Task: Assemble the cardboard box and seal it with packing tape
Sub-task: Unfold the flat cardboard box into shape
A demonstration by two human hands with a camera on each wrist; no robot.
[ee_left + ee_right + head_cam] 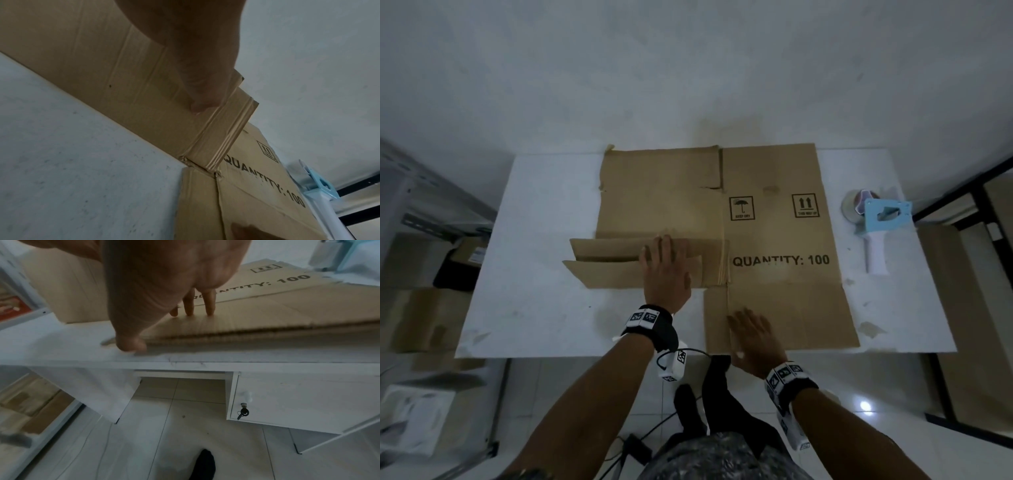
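A flattened brown cardboard box printed "QUANTITY: 100" lies on the white table. Its near left flaps are folded over onto the panel. My left hand lies flat on those folded flaps with straight fingers, and the left wrist view shows the thumb pressing the cardboard near a crease. My right hand rests flat on the near flap at the table's front edge; its fingertips touch the cardboard and the thumb sits at the flap's edge. A light-blue tape dispenser with a white handle lies right of the box.
Brown boxes and a dark bag sit on the floor to the left. A locked cabinet door with a key is under the table. Cables trail on the tiled floor near my feet. A metal rack stands at the left.
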